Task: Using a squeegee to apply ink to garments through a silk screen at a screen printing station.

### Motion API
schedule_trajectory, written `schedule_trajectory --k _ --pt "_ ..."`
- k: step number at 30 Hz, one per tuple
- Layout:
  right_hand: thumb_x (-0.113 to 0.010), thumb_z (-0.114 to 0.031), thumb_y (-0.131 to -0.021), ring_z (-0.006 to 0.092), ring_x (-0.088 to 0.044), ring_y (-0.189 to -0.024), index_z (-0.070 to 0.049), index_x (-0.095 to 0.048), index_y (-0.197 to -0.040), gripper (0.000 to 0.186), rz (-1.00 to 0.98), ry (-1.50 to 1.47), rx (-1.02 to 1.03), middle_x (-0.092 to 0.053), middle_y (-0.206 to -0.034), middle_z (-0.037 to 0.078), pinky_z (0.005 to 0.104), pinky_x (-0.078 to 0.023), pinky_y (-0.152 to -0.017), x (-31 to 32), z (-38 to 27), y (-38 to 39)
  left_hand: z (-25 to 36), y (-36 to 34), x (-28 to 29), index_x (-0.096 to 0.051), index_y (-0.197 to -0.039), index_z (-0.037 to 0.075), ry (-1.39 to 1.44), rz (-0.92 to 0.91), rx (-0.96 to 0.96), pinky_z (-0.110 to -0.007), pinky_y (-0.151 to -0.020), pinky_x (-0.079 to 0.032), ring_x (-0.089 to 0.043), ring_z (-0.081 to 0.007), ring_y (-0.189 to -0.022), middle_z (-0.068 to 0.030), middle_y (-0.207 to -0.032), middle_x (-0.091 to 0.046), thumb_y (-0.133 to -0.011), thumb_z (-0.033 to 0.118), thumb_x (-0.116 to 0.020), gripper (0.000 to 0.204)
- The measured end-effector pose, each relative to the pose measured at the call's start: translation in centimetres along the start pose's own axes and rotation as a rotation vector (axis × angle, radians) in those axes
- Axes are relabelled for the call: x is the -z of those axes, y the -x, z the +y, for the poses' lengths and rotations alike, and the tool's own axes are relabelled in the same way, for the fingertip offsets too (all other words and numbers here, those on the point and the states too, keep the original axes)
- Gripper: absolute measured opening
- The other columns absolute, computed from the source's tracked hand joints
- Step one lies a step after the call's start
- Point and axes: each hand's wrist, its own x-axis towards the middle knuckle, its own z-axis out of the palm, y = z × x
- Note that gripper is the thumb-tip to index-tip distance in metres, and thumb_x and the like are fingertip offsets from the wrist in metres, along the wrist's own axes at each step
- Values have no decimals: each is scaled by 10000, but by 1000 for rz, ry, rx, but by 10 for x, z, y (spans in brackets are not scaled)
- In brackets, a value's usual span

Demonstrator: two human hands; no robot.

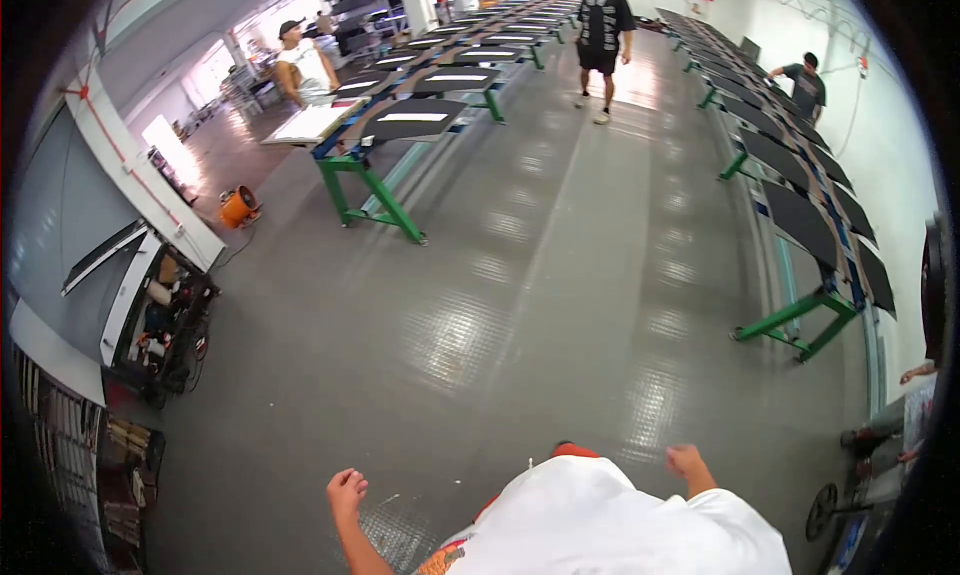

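Note:
My left hand (pixel 347 491) hangs out to the left of my white shirt, above the grey floor (pixel 480 375). Its fingers are loosely curled, and I see nothing in them. On the other side, my right hand (pixel 686 462) is held low in front of my shirt with its fingers folded into a loose fist. No object shows in it either. Neither hand touches anything; only the textured floor lies beneath them. Part of a red shoe or garment (pixel 577 450) peeks out from under my shirt.
Long green-legged tables with dark curved panels (pixel 415 121) run along the left and right (pixel 800 220). A person in black (pixel 603 25) stands in the aisle; others are beside the tables. An orange fan (pixel 238 207), a cluttered cart (pixel 160 315) and a wheeled item (pixel 822 510) stand at the sides.

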Motion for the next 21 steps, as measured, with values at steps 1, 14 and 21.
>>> schedule_trajectory --k 1,14,21 --pt "-662 -227 -797 191 -534 -489 17 -603 -627 304 98 11 -148 -588 -592 95 377 -396 -416 2 19 -20 14 2 4 -591 -1078 19 151 52 -13 -257 -587 -496 -628 -137 -681 -65 -861 -649 -858 107 -604 237" --pt "-623 -284 -833 166 -504 -465 -43 -602 -656 300 -312 420 205 -592 -595 69 357 -412 -431 -265 -360 -220 -59 -166 32 -636 -837 48 -297 159 237 -314 -557 -483 -608 -190 -637 -95 -730 -636 -794 122 -564 111" --pt "-666 -245 -822 157 -643 -696 -8 -668 -991 291 -566 390 782 -678 -816 76 305 -511 -667 -459 -675 -157 -20 -263 55 -627 -745 42 -469 79 116 -319 -526 -471 -595 -184 -601 -92 -661 -609 -762 134 -572 108"
